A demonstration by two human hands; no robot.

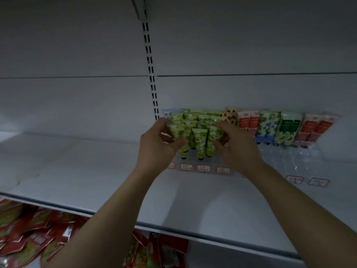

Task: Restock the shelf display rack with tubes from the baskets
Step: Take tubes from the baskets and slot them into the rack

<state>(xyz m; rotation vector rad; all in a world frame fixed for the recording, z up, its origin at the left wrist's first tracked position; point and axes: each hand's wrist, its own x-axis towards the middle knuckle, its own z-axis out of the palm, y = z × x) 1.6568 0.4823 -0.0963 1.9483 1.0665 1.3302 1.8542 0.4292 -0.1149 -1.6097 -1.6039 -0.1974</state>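
A clear plastic display rack [293, 161] stands at the back of a white shelf [96, 171], with price labels along its front. Several green tubes [199, 144] fill its left rows, caps down. Further right stand red tubes [247, 122], blue-leafed tubes [267, 126], dark green-labelled tubes [287, 130] and more red tubes [316, 128]. My left hand [156, 147] pinches a yellow-green tube [176, 130] at the rack's left end. My right hand [237, 146] grips a green tube [212, 138] in the front rows. No basket is in view.
The slotted upright [151, 74] of the shelving runs up the white back wall just left of the rack. On the shelf below, at lower left, lie heaps of red snack packets [29, 229]. The rack's front right rows show bare clear plastic.
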